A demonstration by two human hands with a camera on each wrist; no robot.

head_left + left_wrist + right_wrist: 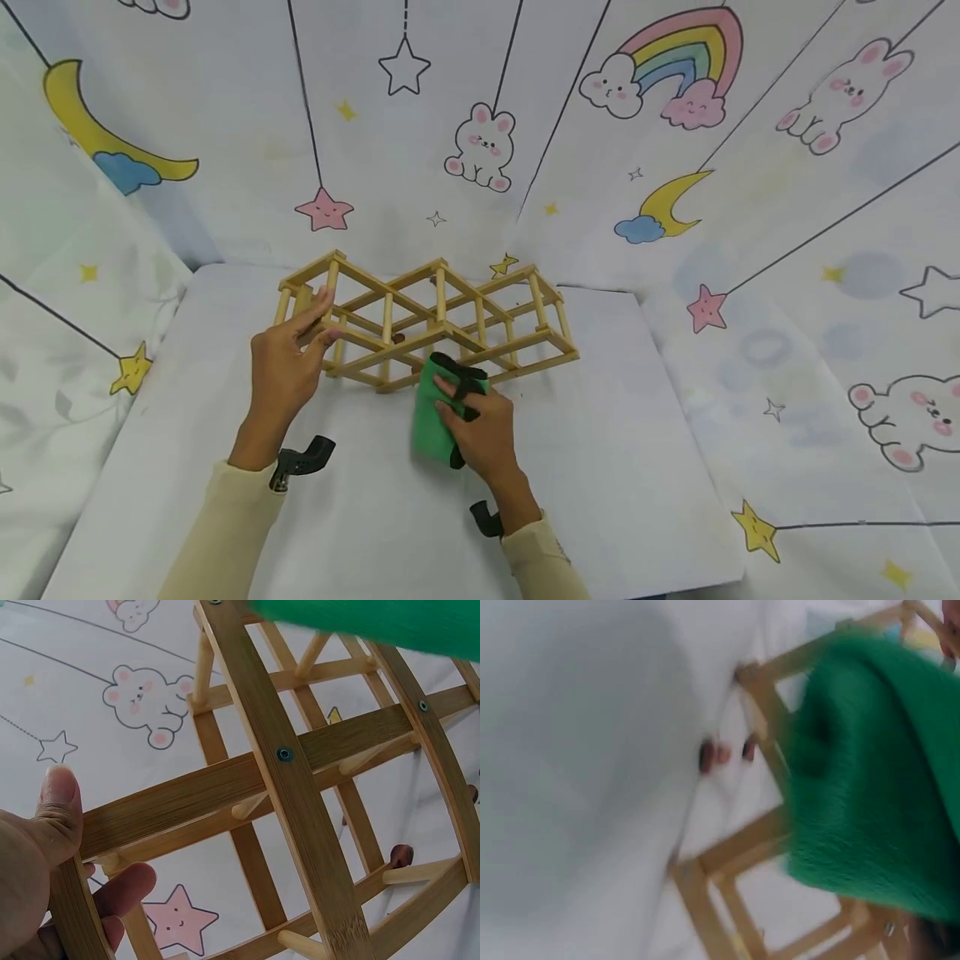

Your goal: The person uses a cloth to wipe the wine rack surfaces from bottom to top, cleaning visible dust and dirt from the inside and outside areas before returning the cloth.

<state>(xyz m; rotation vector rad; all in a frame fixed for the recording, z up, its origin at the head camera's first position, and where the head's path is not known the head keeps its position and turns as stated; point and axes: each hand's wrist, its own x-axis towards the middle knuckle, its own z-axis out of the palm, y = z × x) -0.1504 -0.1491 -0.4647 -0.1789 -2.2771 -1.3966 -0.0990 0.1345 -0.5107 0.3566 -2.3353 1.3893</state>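
Observation:
A light wooden folding lattice rack (pixel 444 330) with crossed slats and round dowels stands on the white surface. At its left end, my left hand (pixel 287 367) grips a slat, thumb on one side and fingers on the other, as the left wrist view shows. My right hand (pixel 487 429) holds a green cloth (pixel 430 425) with black edging against the rack's front middle. In the right wrist view the cloth (pixel 877 787) is blurred and covers part of the slats. Small metal rivets (pixel 284 754) join the slats.
A white tabletop (pixel 600 467) lies under the rack, its right edge angling towards the front. Behind and beside it hangs a white backdrop (pixel 570 225) printed with stars, moons and bunnies. Small brown knobs (pixel 402 856) sit low on the rack.

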